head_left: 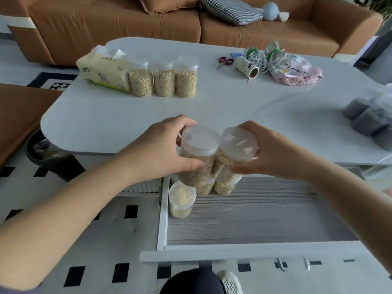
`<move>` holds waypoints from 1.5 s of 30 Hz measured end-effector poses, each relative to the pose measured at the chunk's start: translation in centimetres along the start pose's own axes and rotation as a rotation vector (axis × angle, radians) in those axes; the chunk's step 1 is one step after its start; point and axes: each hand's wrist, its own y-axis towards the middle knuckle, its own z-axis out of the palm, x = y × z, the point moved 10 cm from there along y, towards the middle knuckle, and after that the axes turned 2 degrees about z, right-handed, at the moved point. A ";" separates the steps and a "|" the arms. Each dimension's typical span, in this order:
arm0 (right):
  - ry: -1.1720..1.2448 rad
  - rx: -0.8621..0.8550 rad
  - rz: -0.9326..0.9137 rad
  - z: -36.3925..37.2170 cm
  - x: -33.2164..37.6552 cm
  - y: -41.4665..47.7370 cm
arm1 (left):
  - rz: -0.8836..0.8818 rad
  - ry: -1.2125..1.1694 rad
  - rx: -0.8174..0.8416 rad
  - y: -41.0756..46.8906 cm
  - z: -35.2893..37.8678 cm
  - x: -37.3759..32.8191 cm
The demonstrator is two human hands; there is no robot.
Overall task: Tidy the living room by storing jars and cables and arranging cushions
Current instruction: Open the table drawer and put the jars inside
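Gripping one grain jar (197, 160) each, left hand (161, 149) and right hand (273, 153) hold them over the six-o'clock drawer (254, 219), several stored inside; three table jars (164, 81) at eleven, cables (269, 56) at one, cushions (231, 9) at twelve await.

Single head-worn wide-angle view, looking forward and down from close above the open drawer (265, 221), across the table (212, 107) toward the sofa (106, 24).

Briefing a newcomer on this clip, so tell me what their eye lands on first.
Two grain-filled jars held side by side at centre: the left jar in the left hand, the right jar in the right hand, above the open drawer where more jars already stand. Then the row of three jars on the table at far left, beside a tissue pack.
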 end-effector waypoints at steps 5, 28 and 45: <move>-0.121 0.064 0.077 0.9 -2.9 -3.2 | 0.034 0.053 0.136 0.2 5.3 -1.6; -0.182 0.089 0.322 12.2 -11.5 -3.2 | 0.071 0.720 -0.013 -0.4 14.8 2.8; -0.286 -0.061 0.188 0.7 -0.8 7.3 | -0.003 0.386 -0.464 5.6 -1.2 3.5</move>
